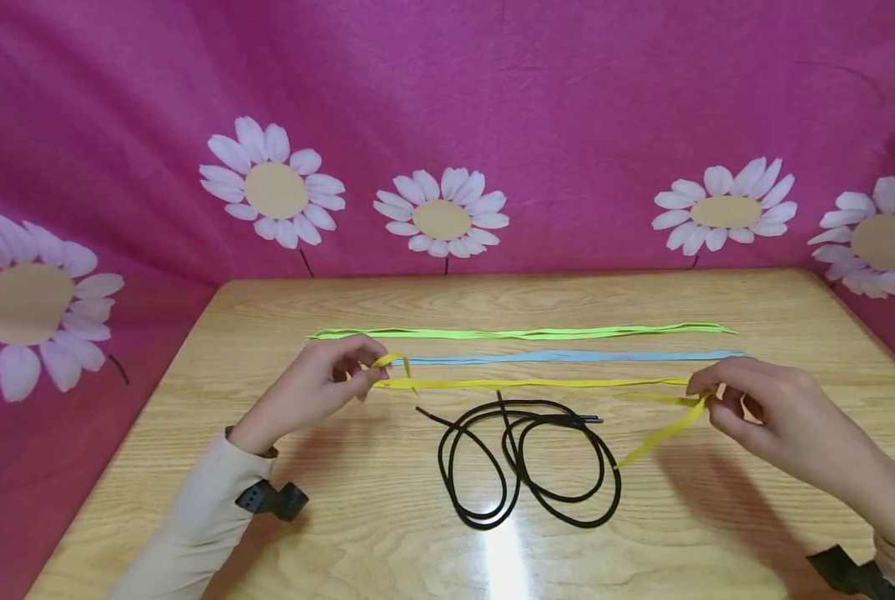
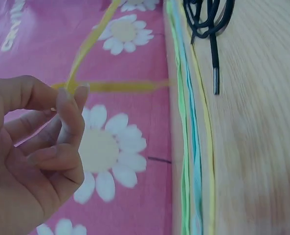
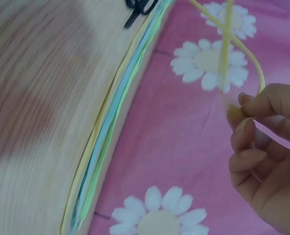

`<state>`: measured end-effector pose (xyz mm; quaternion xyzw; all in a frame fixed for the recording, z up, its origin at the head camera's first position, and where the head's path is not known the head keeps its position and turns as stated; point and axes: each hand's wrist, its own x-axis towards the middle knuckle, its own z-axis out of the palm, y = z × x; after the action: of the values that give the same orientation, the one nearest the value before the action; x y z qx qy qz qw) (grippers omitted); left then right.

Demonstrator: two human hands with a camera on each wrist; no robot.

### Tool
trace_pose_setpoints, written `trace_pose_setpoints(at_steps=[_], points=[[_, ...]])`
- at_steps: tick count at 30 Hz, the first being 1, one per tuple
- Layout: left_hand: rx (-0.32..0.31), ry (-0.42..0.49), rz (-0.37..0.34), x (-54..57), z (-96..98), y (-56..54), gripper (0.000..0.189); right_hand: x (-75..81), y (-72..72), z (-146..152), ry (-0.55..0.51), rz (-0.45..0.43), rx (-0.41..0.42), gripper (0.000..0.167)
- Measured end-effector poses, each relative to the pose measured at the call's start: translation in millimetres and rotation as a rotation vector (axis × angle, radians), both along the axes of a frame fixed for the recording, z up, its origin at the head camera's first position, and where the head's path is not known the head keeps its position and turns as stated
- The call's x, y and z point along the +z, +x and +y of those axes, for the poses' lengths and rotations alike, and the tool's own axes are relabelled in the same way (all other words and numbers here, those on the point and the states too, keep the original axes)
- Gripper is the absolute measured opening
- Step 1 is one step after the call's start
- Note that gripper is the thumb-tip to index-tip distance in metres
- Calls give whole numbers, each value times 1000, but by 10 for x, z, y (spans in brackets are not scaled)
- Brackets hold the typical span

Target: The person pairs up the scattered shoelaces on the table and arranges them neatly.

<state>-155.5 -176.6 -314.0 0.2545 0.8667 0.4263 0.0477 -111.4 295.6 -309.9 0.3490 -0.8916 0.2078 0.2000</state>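
Observation:
My left hand pinches a flat yellow shoelace between thumb and fingertips, with a short loop and tail hanging beside them. At the right, my right hand pinches a yellow lace too, and a yellow strand slants down from its fingers. Both wrist views show a yellow lace lying straight on the table beside a light blue lace and a lime green lace. In the head view I cannot tell whether the straight yellow strand between the hands is held or lying.
A round black shoelace with dark tips lies in loose loops on the wooden table, in front of the straight laces. Behind the table hangs a magenta cloth printed with white flowers. Dark straps with small devices sit at both wrists.

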Motion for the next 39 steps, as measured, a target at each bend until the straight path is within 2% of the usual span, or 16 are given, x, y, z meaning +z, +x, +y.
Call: trace_pose_setpoints(at_steps=[2, 7, 10, 16, 19, 23, 27, 29, 31, 32, 34, 36, 39], points=[[58, 70, -69, -2, -86, 3, 15, -1, -11, 70, -5, 2, -52, 41], [174, 285, -182, -8, -272, 11, 16, -12, -19, 201, -58, -46, -199, 43], [216, 367, -197, -15, -367, 6, 16, -22, -26, 255, -156, -94, -256, 39], [267, 510, -225, -30, -533, -12, 15, -62, -61, 400, -408, -285, -283, 23], [287, 597, -244, -38, -587, -13, 17, -86, -120, 484, -498, -365, -298, 19], [285, 771, -276, -74, -667, -12, 9, -114, -202, 607, -631, -456, -323, 16], [251, 926, -291, -151, -787, -29, 12, -151, -263, 722, -722, -470, -364, 13], [233, 959, -279, -216, -842, -55, 13, -179, -294, 778, -795, -483, -334, 13], [252, 930, -256, -291, -880, -84, 14, -210, -317, 829, -833, -505, -318, 13], [268, 883, -238, -333, -890, -97, 14, -228, -328, 857, -854, -526, -306, 13], [330, 675, -178, -387, -876, -106, 18, -265, -345, 920, -849, -580, -306, 12], [371, 417, -128, -421, -825, -102, 23, -302, -352, 981, -786, -611, -353, 10], [345, 44, -64, -453, -693, -74, 23, -365, -366, 1066, -755, -661, -367, 10]])
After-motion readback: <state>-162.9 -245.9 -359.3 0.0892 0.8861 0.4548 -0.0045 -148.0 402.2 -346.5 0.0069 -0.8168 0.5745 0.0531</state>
